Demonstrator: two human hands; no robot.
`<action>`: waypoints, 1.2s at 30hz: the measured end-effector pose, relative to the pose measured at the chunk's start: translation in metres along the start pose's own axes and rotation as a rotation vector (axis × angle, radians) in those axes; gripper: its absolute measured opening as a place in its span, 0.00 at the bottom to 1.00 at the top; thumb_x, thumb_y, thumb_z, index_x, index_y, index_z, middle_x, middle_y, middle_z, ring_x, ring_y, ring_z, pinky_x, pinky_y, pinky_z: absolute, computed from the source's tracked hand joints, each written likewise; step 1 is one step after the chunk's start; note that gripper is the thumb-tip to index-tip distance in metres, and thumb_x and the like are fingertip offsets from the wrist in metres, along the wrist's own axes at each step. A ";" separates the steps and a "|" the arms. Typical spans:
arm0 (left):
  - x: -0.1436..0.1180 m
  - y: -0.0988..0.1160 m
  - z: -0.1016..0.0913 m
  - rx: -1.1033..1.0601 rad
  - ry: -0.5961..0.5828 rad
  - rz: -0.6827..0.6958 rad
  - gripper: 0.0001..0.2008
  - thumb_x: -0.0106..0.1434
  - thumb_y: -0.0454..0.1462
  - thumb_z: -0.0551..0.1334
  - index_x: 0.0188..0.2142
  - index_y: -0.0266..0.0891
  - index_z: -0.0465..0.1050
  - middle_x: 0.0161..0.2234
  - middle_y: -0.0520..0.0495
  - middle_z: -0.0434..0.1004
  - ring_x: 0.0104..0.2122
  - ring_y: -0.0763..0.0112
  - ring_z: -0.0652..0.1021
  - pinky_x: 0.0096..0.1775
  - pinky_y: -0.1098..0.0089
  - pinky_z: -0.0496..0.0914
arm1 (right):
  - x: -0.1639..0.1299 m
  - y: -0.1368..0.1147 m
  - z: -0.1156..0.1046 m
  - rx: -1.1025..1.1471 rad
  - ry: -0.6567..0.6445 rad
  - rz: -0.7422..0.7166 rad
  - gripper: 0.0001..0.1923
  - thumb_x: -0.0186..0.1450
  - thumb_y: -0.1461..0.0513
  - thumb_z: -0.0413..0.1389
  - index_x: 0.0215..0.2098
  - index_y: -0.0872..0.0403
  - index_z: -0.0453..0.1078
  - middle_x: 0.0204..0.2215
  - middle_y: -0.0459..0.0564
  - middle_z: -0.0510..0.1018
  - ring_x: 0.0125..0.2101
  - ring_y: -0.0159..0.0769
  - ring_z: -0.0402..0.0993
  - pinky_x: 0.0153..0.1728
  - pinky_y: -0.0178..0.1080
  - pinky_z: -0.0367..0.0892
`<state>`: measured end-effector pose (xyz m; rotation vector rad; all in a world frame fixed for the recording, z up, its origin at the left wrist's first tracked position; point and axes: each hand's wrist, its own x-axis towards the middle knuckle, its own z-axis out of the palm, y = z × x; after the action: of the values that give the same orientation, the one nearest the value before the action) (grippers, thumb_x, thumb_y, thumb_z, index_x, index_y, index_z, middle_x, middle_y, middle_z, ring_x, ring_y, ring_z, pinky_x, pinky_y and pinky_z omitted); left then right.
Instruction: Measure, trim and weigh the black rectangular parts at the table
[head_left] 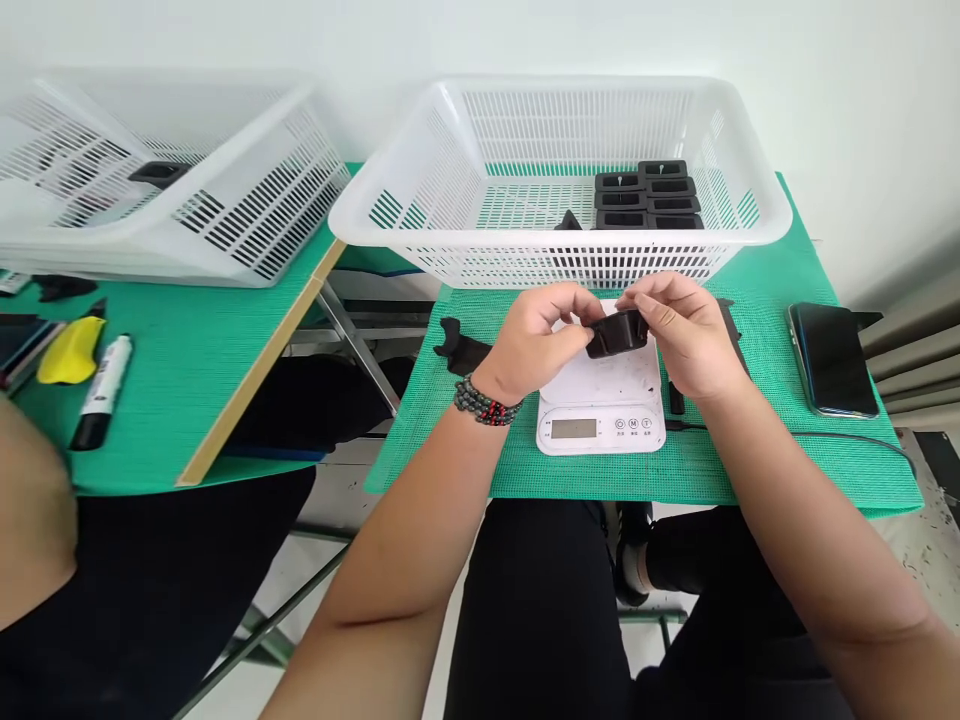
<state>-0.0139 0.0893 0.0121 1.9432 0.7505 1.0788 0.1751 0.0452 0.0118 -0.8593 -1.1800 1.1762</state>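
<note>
The bench (675,470) carries a white basket (420,190) behind the scale (600,410), with black parts (649,195) stacked in its far right corner. Above the scale, left hand (536,335) and right hand (686,330) both have their fingers clenched on a black plastic part (619,335), apparently being inspected or fitted; setting it down would call for a steady, level lowering.

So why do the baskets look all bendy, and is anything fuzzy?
Head view: the wide lens bows the white basket rims and table edges near the frame's borders; light is bright and even, shadows faint; the hands, left hand and right hand, and the black part are sharp, while the person's arm at far left is blurred.
</note>
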 end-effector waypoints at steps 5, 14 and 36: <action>0.005 -0.019 0.005 0.023 0.283 -0.009 0.07 0.57 0.31 0.56 0.29 0.41 0.72 0.29 0.49 0.77 0.31 0.67 0.77 0.34 0.66 0.74 | -0.004 -0.008 -0.014 -0.614 -0.153 -0.065 0.36 0.59 0.48 0.66 0.64 0.44 0.65 0.64 0.53 0.69 0.62 0.53 0.65 0.60 0.55 0.63; 0.014 -0.041 -0.007 0.090 0.558 0.022 0.07 0.65 0.32 0.54 0.32 0.43 0.69 0.32 0.49 0.76 0.35 0.66 0.78 0.38 0.65 0.75 | -0.015 0.001 -0.016 -1.416 -0.533 0.090 0.70 0.52 0.44 0.70 0.77 0.45 0.29 0.77 0.58 0.36 0.75 0.67 0.27 0.69 0.71 0.32; 0.007 -0.022 0.005 0.128 0.416 0.087 0.08 0.60 0.31 0.56 0.31 0.43 0.72 0.31 0.50 0.79 0.34 0.67 0.78 0.39 0.63 0.74 | -0.017 -0.003 -0.016 -1.453 -0.511 0.023 0.63 0.55 0.38 0.67 0.77 0.47 0.41 0.77 0.59 0.41 0.74 0.70 0.28 0.67 0.74 0.29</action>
<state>-0.0092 0.1044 -0.0054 1.8915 0.9844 1.5498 0.1915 0.0291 0.0071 -1.6424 -2.5097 0.3673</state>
